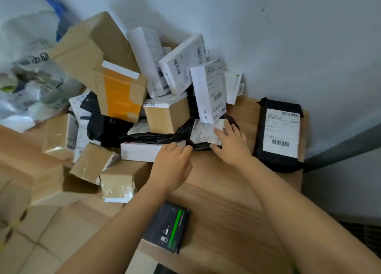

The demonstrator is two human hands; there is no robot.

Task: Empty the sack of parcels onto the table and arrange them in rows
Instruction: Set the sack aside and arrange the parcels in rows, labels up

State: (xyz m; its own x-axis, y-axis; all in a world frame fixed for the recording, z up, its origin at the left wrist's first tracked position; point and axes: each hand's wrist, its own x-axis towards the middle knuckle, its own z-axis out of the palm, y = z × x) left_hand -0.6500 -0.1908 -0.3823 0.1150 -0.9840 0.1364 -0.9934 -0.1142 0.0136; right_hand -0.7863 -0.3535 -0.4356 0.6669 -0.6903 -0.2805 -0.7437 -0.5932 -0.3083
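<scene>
Dark Chinese characters on the white sack, blurred beyond reading, barcoded label on the black parcel, barcodes on the white boxes, fine print illegible.

soft, cool, fairly bright light with no hard source. the heap throws a faint, broad shadow up the wall. the sack and the lower left corner smear with blur. tape on a brown box glints. wide-angle distortion bows the table edges.
</scene>
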